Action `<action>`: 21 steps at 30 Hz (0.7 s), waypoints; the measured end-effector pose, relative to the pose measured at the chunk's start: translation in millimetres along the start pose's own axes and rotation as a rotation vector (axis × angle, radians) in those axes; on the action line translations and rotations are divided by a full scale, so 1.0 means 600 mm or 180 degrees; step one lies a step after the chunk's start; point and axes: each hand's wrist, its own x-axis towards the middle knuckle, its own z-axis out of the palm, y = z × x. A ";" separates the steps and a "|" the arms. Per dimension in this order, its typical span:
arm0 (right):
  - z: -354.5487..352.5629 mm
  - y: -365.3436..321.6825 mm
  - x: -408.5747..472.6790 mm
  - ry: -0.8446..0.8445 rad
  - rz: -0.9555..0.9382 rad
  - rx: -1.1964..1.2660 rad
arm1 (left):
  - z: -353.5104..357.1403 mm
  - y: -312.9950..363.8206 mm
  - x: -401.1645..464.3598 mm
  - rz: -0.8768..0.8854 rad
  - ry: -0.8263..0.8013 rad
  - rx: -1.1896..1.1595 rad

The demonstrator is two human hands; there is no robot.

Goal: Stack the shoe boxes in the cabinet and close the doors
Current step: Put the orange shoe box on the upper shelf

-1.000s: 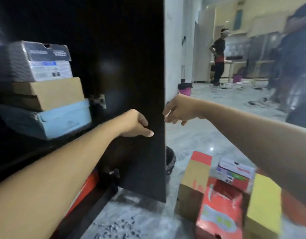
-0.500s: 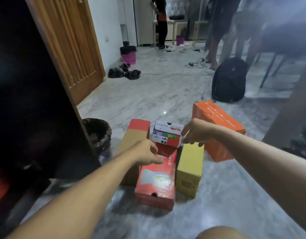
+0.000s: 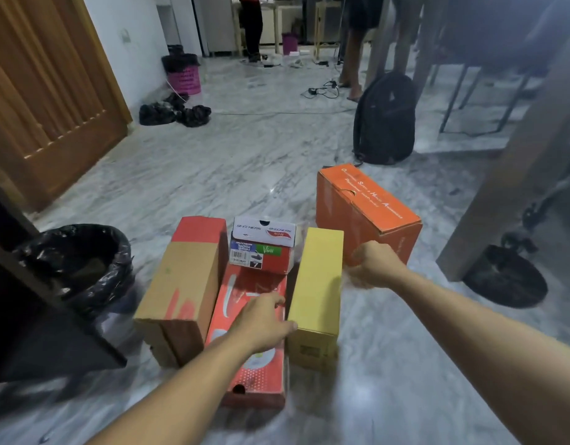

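Observation:
Several shoe boxes stand together on the marble floor. A brown and red box (image 3: pixel 181 290) is on the left, with a red box (image 3: pixel 251 364) lying beside it. A small white and red box (image 3: pixel 261 245) rests on the red box's far end. To the right are a yellow box (image 3: pixel 319 284) and, further right, a big orange box (image 3: pixel 360 210). My left hand (image 3: pixel 264 319) hovers over the red box, thumb and fingertips against the yellow box's left side. My right hand (image 3: pixel 370 268) is loosely curled and blurred beside its right side. The dark cabinet door (image 3: pixel 36 316) shows at the left edge.
A bin lined with a black bag (image 3: pixel 75 261) stands between the cabinet door and the boxes. A black backpack (image 3: pixel 386 120) sits behind the orange box. A table leg (image 3: pixel 502 187) rises on the right, a wooden door (image 3: pixel 46 91) on the left. People stand far back.
My view swung from the cabinet shelves down to the boxes on the floor. Both hands left the cabinet door and dropped to either side of the yellow box.

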 end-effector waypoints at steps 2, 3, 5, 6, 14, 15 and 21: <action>-0.013 0.021 0.034 0.0261 0.0170 -0.0120 | 0.009 0.024 0.029 0.0250 0.0187 0.0095; -0.018 0.031 0.053 0.0381 0.0229 -0.0218 | 0.016 0.036 0.045 0.0364 0.0223 0.0146; -0.026 0.051 0.093 0.0521 0.0347 -0.0410 | 0.030 0.062 0.078 0.0557 0.0232 0.0297; -0.028 0.059 0.112 0.0545 0.0406 -0.0519 | 0.038 0.075 0.093 0.0624 0.0219 0.0355; -0.036 0.126 0.196 0.0404 0.0824 -0.0342 | 0.106 0.150 0.165 0.0778 -0.0041 0.0239; -0.035 0.133 0.198 0.0425 0.0796 -0.0236 | 0.111 0.154 0.168 0.0793 -0.0059 0.0216; -0.029 0.159 0.165 0.0797 0.0808 0.0044 | 0.107 0.157 0.185 0.0752 -0.0072 0.0088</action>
